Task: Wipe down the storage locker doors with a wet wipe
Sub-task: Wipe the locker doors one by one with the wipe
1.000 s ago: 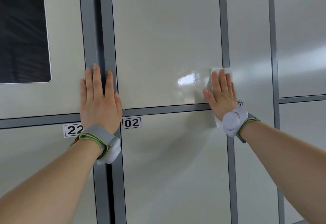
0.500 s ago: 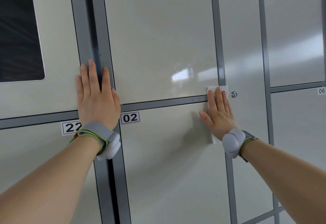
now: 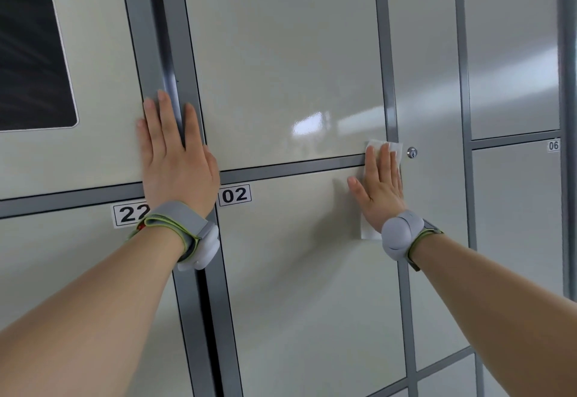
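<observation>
Cream locker doors fill the view. My right hand point(image 3: 379, 184) lies flat with straight fingers on a white wet wipe point(image 3: 368, 231), pressing it against the top right corner of the door labelled 02 point(image 3: 306, 271). The wipe's upper edge overlaps the grey rail and the bottom corner of the upper door point(image 3: 281, 68). My left hand point(image 3: 175, 159) rests flat on the grey vertical frame point(image 3: 187, 68) between two columns, fingers straight, holding nothing.
A small round keyhole point(image 3: 412, 152) sits on the narrow panel just right of the wipe. A dark window panel point(image 3: 31, 53) is in the upper left door. Number labels 22 point(image 3: 129, 214) and 06 point(image 3: 553, 145) mark neighbouring doors.
My right hand has slid the wipe down from the lower right of the upper door, across the rail, onto door 02. The left hand has stayed on the frame.
</observation>
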The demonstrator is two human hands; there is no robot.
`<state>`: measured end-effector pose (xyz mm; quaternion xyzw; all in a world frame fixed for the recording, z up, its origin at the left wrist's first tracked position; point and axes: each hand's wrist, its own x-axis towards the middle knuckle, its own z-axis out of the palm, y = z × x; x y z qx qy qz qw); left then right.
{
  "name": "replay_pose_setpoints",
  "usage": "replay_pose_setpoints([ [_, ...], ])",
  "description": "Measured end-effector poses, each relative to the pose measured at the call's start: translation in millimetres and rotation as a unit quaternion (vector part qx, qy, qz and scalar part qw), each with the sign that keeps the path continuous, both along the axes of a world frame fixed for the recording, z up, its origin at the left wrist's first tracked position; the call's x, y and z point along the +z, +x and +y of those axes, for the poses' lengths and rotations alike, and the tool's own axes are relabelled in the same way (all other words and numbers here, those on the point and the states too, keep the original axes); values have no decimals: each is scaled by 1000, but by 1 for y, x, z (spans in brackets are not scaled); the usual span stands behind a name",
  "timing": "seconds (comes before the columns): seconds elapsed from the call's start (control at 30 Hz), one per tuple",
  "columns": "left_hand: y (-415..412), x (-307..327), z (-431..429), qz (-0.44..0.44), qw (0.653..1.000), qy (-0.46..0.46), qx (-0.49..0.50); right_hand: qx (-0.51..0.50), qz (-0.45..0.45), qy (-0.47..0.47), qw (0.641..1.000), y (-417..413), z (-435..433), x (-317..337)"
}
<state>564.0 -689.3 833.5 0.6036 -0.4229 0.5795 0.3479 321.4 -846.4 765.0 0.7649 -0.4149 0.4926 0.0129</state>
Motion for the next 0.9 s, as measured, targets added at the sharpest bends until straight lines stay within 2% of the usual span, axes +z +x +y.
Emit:
replay_pose_setpoints([
  [0.33,0,1,1,-2,1000,5,-8,24,4,33,999,4,10,-37],
  [0.67,0,1,1,-2,1000,-1,-6,38,-79,-54,995,19,-4,7],
  [0.9,1,0,1,-11,1000,-20,-13,19,-92,-104,990,39,0,-15],
])
